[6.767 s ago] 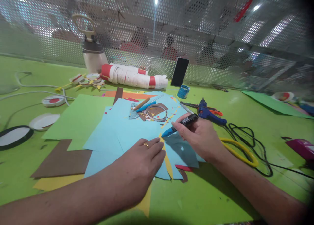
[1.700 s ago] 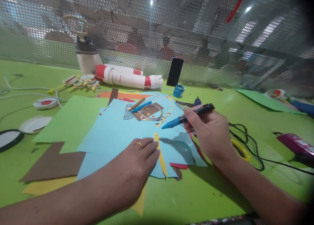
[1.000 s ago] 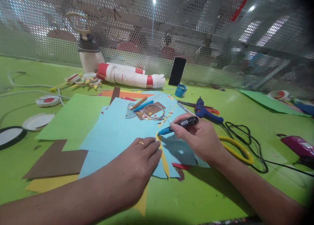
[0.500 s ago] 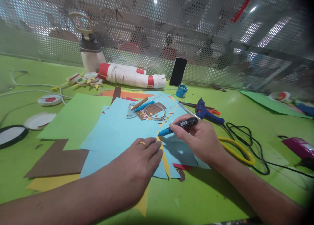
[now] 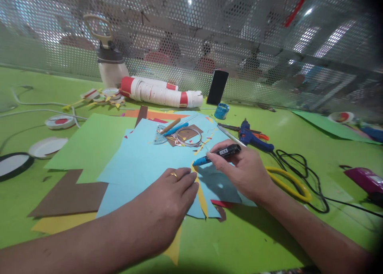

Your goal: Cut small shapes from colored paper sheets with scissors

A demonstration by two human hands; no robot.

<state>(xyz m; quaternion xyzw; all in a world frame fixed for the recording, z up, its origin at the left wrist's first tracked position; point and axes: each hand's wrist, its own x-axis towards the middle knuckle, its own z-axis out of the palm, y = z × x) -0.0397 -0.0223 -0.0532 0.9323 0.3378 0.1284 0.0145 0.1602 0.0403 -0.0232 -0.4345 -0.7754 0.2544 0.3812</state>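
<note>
In the head view my right hand (image 5: pixel 243 172) holds a marker pen (image 5: pixel 223 152) with a black barrel and a blue front end, pinched between thumb and fingers. Its tip meets the upper end of a narrow yellow paper strip (image 5: pixel 202 198) that lies on light blue paper (image 5: pixel 134 158). My left hand (image 5: pixel 172 198), with a ring on one finger, presses this strip down with its fingers held together; the fingertips are partly hidden. Just beyond the hands, a clear ring (image 5: pixel 189 127), a protractor (image 5: pixel 159 137), a blue pen (image 5: pixel 176 129) and paper scraps rest on the blue sheet.
A blue glue gun (image 5: pixel 254 138) with a black cable and a yellow ring (image 5: pixel 290 184) lie at right. Behind stand a phone (image 5: pixel 217 87), a blue jar (image 5: pixel 221 111), white-and-red cup tubes (image 5: pixel 161 93) and a bottle (image 5: pixel 112 68). Green paper (image 5: pixel 98 140) and brown paper (image 5: pixel 72 194) spread left.
</note>
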